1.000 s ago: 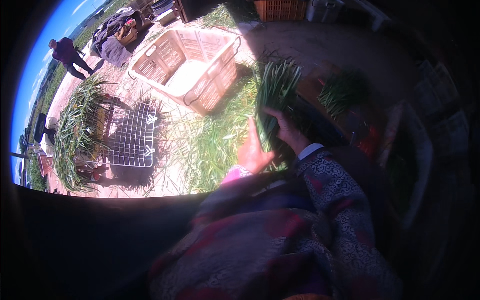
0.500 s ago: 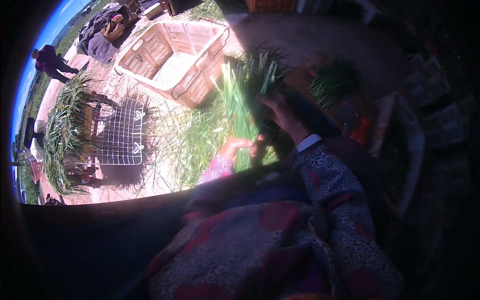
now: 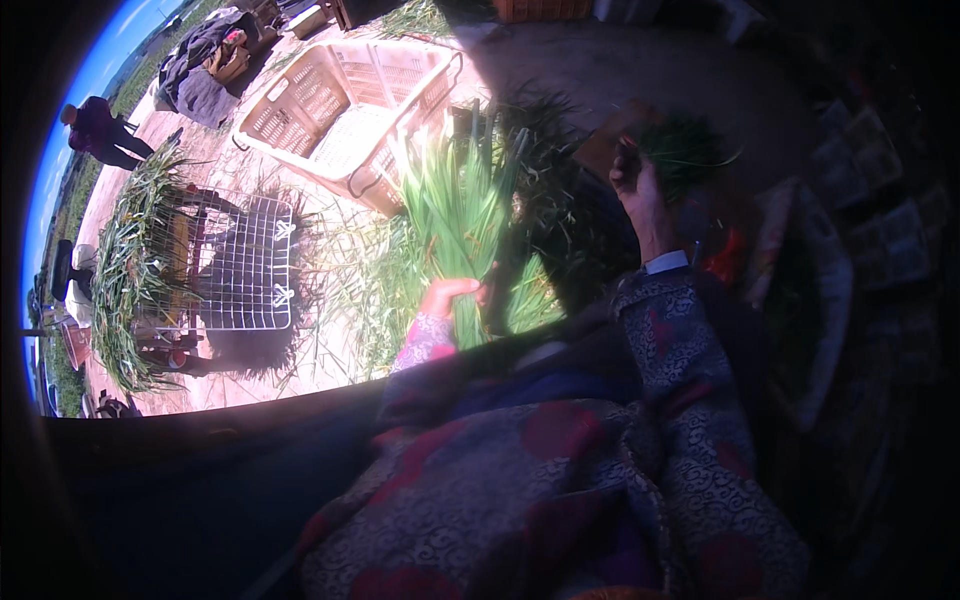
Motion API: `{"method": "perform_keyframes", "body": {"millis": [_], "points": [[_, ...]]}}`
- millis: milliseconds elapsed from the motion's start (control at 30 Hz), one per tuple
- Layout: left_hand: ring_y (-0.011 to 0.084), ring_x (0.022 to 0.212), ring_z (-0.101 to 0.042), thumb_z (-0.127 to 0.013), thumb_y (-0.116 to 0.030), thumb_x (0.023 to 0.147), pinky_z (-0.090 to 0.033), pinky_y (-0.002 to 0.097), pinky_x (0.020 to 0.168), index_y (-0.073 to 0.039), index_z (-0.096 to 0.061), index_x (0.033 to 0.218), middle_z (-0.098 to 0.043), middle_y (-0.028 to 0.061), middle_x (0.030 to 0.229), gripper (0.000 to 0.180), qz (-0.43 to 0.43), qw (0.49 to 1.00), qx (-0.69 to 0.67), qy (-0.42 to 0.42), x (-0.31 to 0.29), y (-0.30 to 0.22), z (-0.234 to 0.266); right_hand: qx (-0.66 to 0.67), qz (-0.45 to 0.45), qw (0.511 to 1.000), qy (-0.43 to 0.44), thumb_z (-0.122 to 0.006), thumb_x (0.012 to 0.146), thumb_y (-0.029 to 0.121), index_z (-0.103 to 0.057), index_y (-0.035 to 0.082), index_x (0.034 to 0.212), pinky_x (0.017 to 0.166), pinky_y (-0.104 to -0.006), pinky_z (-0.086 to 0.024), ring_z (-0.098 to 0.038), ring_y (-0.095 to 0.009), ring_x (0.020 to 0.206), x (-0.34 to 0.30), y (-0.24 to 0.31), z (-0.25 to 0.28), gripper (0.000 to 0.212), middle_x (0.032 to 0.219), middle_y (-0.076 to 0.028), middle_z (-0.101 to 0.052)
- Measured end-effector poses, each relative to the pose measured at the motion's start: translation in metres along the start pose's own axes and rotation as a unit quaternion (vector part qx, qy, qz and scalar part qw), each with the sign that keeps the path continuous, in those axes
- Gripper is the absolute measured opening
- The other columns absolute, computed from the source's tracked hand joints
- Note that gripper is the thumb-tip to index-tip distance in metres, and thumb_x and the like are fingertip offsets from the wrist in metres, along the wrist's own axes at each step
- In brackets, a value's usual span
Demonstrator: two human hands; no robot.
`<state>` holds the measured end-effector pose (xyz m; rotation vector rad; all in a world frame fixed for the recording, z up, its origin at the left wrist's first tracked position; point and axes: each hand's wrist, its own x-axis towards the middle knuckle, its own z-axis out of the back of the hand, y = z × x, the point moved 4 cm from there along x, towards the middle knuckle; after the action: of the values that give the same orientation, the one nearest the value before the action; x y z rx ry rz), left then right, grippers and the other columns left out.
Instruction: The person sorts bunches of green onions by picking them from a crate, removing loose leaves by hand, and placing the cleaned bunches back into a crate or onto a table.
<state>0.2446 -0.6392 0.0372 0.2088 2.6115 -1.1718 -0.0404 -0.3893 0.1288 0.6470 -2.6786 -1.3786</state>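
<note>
A thick bunch of long, flat green leafy stalks [image 3: 462, 215] stands upright in sunlight in front of me, its leaves fanning out at the top. My left hand [image 3: 452, 296] is closed around its lower part. Over on the shaded right, my right hand [image 3: 645, 195] is raised with its fingers curled in. Beside it lies a darker heap of thin green stalks [image 3: 688, 150] on a brown board [image 3: 600, 150]. Whatever those fingers hold, if anything, is lost in the shadow. Loose greens [image 3: 535, 300] lie in the gap between my two arms.
A pale slatted plastic crate [image 3: 375, 165] stands beyond the bunch. To the left is a white wire rack [image 3: 245, 265] with cut greens [image 3: 130, 275] heaped along it. A person [image 3: 105, 132] bends at the far left. A pale-rimmed container [image 3: 825, 300] sits in shade at right.
My right hand has moved away from the bunch, rightward to the heap on the board. The bunch has shifted a little left in my left hand, its leaves spread wider.
</note>
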Motion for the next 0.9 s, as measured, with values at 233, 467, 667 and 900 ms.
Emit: {"method": "perform_keyframes", "body": {"millis": [233,467,667,900], "points": [[0.0255,0.077,-0.069,-0.069,-0.009,0.082,-0.054,0.0352,0.078,0.009,-0.072,0.090,-0.072,0.0172,0.082,0.019,-0.006,0.991,0.111,-0.070,0.006,0.010,0.029,-0.610,0.079,0.743,0.262,-0.071,0.089,0.030,-0.067,0.002,0.111,0.067,-0.0305,-0.053,-0.067,-0.015,0.077,-0.067,0.009,-0.107,0.036,0.091,-0.011,-0.072],[0.0238,0.079,-0.070,-0.072,-0.004,0.080,-0.055,0.0336,0.079,0.007,-0.073,0.092,-0.072,0.0148,0.083,0.017,-0.013,0.988,0.151,-0.041,-0.001,0.004,-0.007,-0.558,0.035,0.824,0.089,-0.076,0.086,0.031,-0.068,-0.003,0.103,0.065,-0.0313,-0.054,-0.068,-0.016,0.076,-0.022,-0.004,-0.129,0.039,0.083,-0.010,-0.071],[0.0225,0.079,-0.069,-0.071,-0.008,0.082,-0.053,0.0336,0.084,0.007,-0.073,0.089,-0.073,0.0151,0.087,0.017,-0.001,0.995,0.085,-0.052,-0.003,0.004,0.005,-0.295,-0.052,0.948,0.106,-0.073,0.090,0.025,-0.069,0.002,0.097,0.058,-0.0272,-0.052,-0.065,-0.011,0.070,-0.046,0.005,-0.108,0.024,0.084,-0.006,-0.071],[0.0214,0.068,-0.069,-0.069,-0.012,0.085,-0.058,0.0331,0.064,0.009,-0.072,0.093,-0.073,0.0142,0.085,0.023,0.039,0.992,0.069,-0.101,-0.011,0.000,0.047,0.283,-0.021,0.928,0.243,-0.066,0.094,0.010,-0.069,0.004,0.102,0.068,-0.0285,-0.054,-0.066,-0.017,0.082,-0.046,0.125,-0.064,0.011,0.092,-0.009,-0.069]]}}
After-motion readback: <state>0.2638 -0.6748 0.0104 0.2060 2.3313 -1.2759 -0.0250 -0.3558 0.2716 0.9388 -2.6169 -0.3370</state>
